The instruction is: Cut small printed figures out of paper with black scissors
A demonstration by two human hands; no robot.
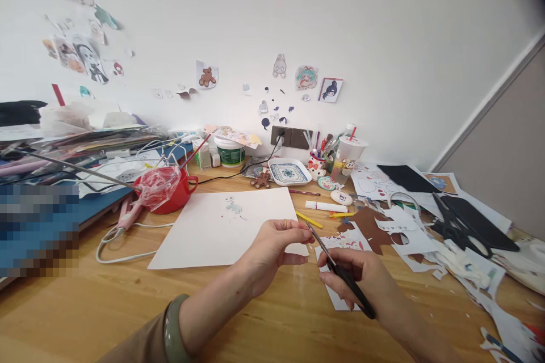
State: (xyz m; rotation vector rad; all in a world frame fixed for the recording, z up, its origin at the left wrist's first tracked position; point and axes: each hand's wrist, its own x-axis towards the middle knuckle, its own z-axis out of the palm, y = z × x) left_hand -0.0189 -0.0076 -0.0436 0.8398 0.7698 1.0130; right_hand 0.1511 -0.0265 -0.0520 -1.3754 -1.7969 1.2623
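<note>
My right hand (355,275) grips a pair of scissors (347,283) with black handles, the blades pointing up and left. At the blade tips, my left hand (276,244) is closed in a pinch, thumb against forefinger. Whatever lies between those fingers is too small to make out. Behind my left hand spreads a large white sheet of paper (204,232) with small pale blue cut-out pieces (233,207) on it. Partly hidden under my right hand is a printed sheet (338,298) with red and green drawings.
Left stand a red mug (181,195) and a pink-handled tool (129,212) with a white cord. At the back are a square patterned dish (289,172) and a drink cup (349,159). Paper scraps (409,232), brown pieces (370,227) and black scissors (460,227) cover the right side.
</note>
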